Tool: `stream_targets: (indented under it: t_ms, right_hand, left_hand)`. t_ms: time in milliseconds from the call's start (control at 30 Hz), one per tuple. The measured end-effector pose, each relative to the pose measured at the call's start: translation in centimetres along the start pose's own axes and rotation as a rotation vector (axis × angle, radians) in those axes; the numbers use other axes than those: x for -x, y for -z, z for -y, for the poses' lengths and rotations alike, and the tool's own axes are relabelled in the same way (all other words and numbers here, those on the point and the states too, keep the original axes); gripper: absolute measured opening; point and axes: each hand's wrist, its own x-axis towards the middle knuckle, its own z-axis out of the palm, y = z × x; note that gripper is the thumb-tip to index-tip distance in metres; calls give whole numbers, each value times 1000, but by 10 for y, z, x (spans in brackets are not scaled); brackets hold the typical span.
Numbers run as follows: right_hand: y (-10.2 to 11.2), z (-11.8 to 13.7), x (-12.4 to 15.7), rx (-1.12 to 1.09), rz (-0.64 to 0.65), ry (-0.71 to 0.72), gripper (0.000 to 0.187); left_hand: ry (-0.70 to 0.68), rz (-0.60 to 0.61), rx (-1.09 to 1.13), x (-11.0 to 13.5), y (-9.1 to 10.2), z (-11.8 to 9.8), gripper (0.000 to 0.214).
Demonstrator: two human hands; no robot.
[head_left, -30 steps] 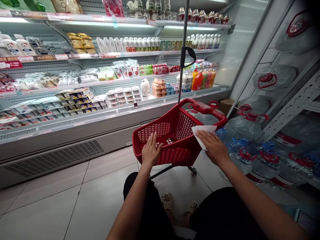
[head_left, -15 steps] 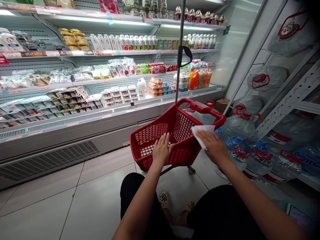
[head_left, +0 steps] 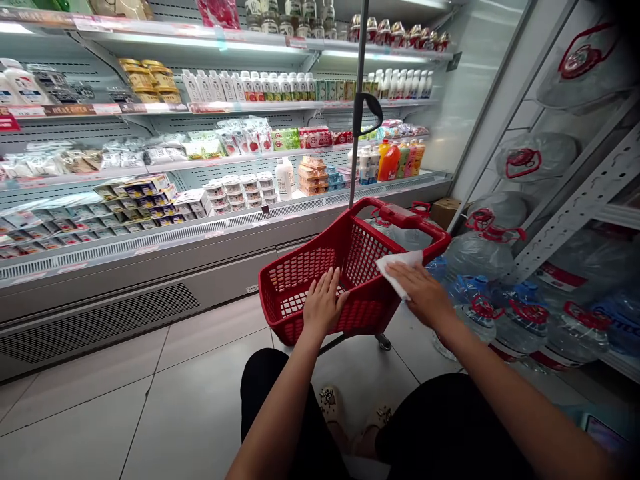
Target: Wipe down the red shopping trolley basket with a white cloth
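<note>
A red plastic shopping basket on wheels (head_left: 300,280) stands on the tiled floor in front of me, its tall grey pull handle (head_left: 358,100) rising upward. My left hand (head_left: 324,303) lies flat on the basket's near rim, fingers stretched out. My right hand (head_left: 420,293) presses a white cloth (head_left: 397,267) against the basket's right rim, fingers flat on it. My knees and shoes show below, close to the basket.
A long chilled display case (head_left: 150,247) with shelves of dairy, bottles and packets runs along the left and back. Large water jugs (head_left: 480,253) with red handles are stacked on the floor and rack at the right. A cardboard box (head_left: 443,210) sits behind the basket.
My left hand slid right along the near rim, from the corner toward the middle. The basket shifted slightly left. My right hand moved the cloth a little leftward on the right rim.
</note>
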Motion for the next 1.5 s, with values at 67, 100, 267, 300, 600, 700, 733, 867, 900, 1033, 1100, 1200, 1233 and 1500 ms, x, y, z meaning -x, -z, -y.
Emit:
stream_targets:
  t_ms: [67, 100, 267, 300, 600, 700, 733, 867, 900, 1033, 1100, 1200, 1233, 1500]
  right_hand:
    - [11, -35, 3, 41, -36, -94, 77]
    - [17, -52, 5, 55, -57, -132, 77]
    - [21, -69, 8, 52, -85, -162, 75]
    - [17, -57, 7, 36, -73, -142, 76]
    - [0, 15, 3, -54, 29, 104, 81]
    - [11, -30, 10, -1, -18, -45, 86]
    - [14, -45, 12, 8, -38, -104, 85]
    - [9, -59, 10, -9, -69, -185, 81]
    - [4, -48, 7, -21, -64, -169, 81]
    - [-23, 25, -5, -93, -14, -22, 82]
    - [-29, 48, -10, -129, 13, 62, 81]
    - [-28, 38, -15, -130, 13, 96, 83]
    - [-26, 25, -16, -118, 4, 80, 85]
    - [-31, -16, -32, -83, -24, -122, 81]
  left_hand:
    - [-15, 5, 5, 1, 4, 4, 67]
    - [-24, 7, 8, 2, 6, 7, 67]
    - [-42, 6, 4, 5, 10, 13, 66]
    - [-39, 5, 1, 5, 10, 13, 66]
    - [-14, -8, -44, 9, 9, 12, 68]
    - [-11, -39, -61, 10, 7, 14, 68]
    - [-10, -48, -69, 9, 7, 14, 68]
    - [11, -66, -96, 7, 3, 11, 68]
    - [19, -71, -101, 6, 1, 9, 68]
    - [50, -86, -111, 2, -4, 4, 68]
    - [60, -85, -110, 1, -5, 4, 68]
    - [59, -81, -101, -1, -6, 7, 70]
    - [59, -80, -95, -1, -6, 8, 71]
    - [84, -66, -18, -7, -8, 7, 85]
